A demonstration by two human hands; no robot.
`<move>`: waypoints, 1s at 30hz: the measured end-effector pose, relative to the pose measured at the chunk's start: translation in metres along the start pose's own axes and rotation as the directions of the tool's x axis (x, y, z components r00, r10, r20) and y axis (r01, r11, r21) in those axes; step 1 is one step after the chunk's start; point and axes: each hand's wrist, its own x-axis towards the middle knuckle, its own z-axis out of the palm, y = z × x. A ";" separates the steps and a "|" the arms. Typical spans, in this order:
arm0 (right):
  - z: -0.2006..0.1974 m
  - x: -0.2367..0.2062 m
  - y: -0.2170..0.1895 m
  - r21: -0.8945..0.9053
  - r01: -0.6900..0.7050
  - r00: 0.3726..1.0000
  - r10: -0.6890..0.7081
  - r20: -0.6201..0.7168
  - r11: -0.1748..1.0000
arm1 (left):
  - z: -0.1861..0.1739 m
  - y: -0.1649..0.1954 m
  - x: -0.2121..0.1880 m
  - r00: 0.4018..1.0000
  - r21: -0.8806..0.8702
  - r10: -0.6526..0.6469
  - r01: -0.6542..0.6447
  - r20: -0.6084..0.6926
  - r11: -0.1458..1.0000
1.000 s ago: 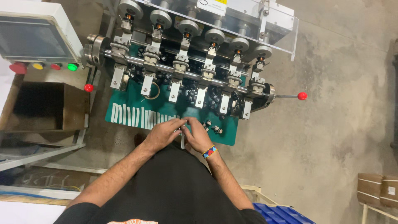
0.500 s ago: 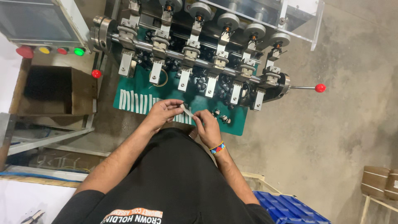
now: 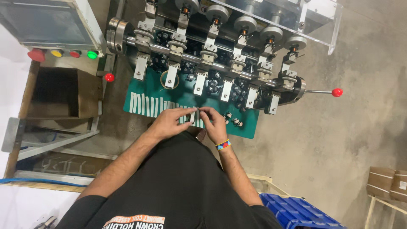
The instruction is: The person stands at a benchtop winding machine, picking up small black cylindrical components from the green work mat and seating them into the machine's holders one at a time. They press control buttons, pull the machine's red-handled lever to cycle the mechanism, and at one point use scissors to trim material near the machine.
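Grey, a small flat strip (image 3: 196, 115) was pinched between the fingertips of the left hand (image 3: 169, 123) and right hand (image 3: 214, 123), at frame centre, over the green mat (image 3: 250, 127).

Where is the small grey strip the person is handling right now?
In the head view, the small grey strip sits centre frame, pinched between the left hand and right hand, above the green mat below the winding machine.

A grey concrete floor (image 3: 360, 140) spreads around the winding machine (image 3: 220, 55). An open cardboard box (image 3: 59, 93) sits left of it. A blue plastic crate (image 3: 296, 210) lies below-right.
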 end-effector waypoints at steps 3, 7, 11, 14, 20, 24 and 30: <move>-0.011 0.002 0.002 0.007 -0.024 0.983 0.023 0.185 1.000 | -0.007 0.020 0.004 0.995 0.206 -0.096 0.090 0.019 0.974; -0.019 0.003 -0.006 -0.172 0.057 0.979 -0.021 0.203 0.983 | 0.001 0.040 0.016 0.986 0.151 -0.151 0.139 0.069 0.979; -0.017 -0.005 -0.022 -0.353 0.135 0.990 -0.116 0.076 0.926 | 0.014 0.044 0.019 0.984 0.174 -0.178 0.171 0.027 0.970; -0.018 -0.020 -0.034 -0.426 0.229 0.972 -0.231 0.048 0.875 | 0.031 0.033 0.020 0.970 0.192 -0.238 0.244 -0.053 0.951; -0.040 -0.043 -0.012 -0.432 0.237 0.971 -0.201 0.128 0.870 | 0.080 -0.012 0.025 0.879 -0.058 -0.477 0.476 -0.007 0.878; -0.065 -0.043 0.061 -0.598 0.014 0.983 0.098 0.154 0.801 | 0.105 -0.027 0.025 0.857 0.068 -0.513 0.510 0.050 0.858; -0.114 -0.031 0.162 -0.630 -0.206 0.977 0.189 -0.096 0.748 | 0.116 -0.022 0.031 0.934 0.282 -0.355 0.353 -0.048 0.892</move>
